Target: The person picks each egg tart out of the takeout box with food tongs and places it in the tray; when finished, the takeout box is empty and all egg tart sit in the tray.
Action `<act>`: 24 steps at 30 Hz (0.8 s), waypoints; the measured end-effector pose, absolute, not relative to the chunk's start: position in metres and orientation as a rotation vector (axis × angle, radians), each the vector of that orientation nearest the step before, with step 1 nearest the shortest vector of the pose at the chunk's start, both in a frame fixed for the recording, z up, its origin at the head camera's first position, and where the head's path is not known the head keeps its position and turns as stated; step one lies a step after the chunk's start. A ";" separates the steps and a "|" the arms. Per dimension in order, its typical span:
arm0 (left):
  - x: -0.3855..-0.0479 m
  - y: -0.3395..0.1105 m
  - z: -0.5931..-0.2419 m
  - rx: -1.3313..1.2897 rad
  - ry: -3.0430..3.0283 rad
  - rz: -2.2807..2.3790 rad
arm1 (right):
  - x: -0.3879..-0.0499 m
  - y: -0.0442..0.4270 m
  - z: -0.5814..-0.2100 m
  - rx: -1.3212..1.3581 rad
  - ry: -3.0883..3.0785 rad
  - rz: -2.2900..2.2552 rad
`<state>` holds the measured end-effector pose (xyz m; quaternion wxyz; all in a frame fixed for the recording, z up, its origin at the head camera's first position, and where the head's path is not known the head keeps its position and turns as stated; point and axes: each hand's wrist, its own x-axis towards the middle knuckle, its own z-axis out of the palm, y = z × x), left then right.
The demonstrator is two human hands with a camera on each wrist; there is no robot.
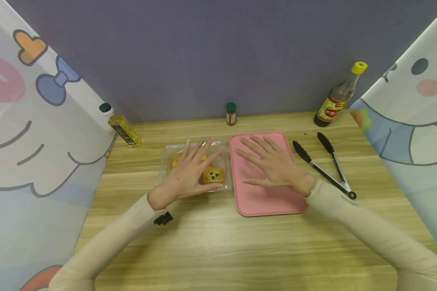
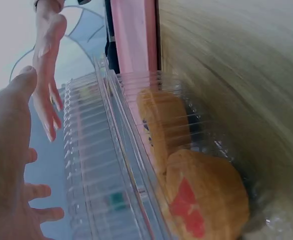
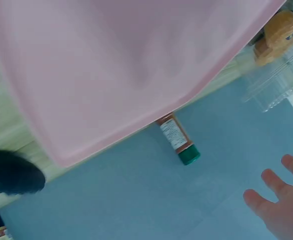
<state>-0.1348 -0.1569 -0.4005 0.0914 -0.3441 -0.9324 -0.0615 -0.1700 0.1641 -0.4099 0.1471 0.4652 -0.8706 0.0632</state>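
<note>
My left hand [image 1: 185,173], fingers spread straight, hovers over a clear plastic clamshell box [image 1: 164,161] and holds nothing. Inside the box are round golden pastries; one pastry [image 1: 213,174] has dark dots on top, and another pastry [image 2: 206,195] carries a red mark in the left wrist view. That view shows a gap between the left hand and the lid. Over a pink rectangular tray [image 1: 262,202], my right hand [image 1: 274,163] is spread flat with nothing in its grasp. The tray's surface [image 3: 111,65] shows no items in the right wrist view.
Black-tipped metal tongs [image 1: 327,176] lie spread right of the tray. A dark sauce bottle [image 1: 333,105] with a yellow cap stands at the back right. A small green-capped jar [image 1: 231,115] is at the back middle, and an oil bottle [image 1: 124,128] at the back left.
</note>
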 end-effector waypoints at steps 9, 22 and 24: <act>-0.124 -0.186 -0.395 -0.835 -2.794 -0.495 | -0.168 0.135 -0.413 1.440 -2.338 0.268; -0.106 -0.234 -0.402 -0.257 -2.707 -0.971 | -0.157 0.083 -0.417 1.616 -2.005 0.358; -0.103 -0.240 -0.404 -0.174 -2.701 -1.038 | -0.154 0.075 -0.417 1.639 -1.982 0.352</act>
